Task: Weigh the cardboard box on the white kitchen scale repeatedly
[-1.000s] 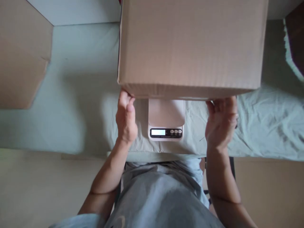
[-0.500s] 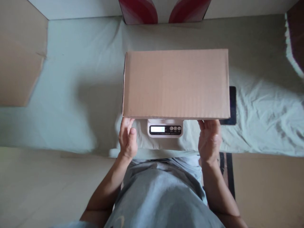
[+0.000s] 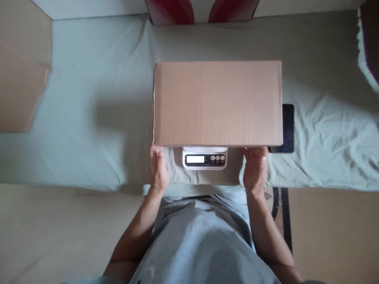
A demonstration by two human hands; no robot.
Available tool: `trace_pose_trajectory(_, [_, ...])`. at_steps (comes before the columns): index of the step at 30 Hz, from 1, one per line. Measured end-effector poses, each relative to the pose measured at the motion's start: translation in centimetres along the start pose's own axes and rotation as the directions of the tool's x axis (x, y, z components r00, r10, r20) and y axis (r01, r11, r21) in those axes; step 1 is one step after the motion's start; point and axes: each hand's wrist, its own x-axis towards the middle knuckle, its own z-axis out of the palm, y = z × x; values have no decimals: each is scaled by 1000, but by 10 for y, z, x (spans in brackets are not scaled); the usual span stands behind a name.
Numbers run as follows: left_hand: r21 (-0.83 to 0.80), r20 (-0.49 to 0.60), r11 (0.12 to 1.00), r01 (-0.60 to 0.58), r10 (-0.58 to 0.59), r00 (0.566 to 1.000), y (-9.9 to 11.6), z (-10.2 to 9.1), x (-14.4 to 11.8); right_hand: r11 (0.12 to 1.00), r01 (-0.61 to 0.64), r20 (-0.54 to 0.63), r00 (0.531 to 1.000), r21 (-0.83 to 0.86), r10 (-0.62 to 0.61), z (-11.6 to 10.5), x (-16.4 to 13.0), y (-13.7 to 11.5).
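**Box settling on the scale**

You are resting the cardboard box [image 3: 217,103] on the white scale [image 3: 205,158] on the bed [image 3: 89,98]. Your left hand [image 3: 158,170] and right hand [image 3: 254,169] are cupping its near edge, fingers loosely open. Keep it centred, display uncovered.
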Motion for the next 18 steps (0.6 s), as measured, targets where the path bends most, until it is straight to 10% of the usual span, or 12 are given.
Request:
trace_pose_trajectory(11, [-98,-115,984,-146,134,984,9,-1,-6,998,56,-68,996,10,-56,-2,0,-5])
trace_pose_trajectory(18, [-126,15,974,-189,193,981,40,13,10,991,136,8,991,-1,-136,12,21,-19])
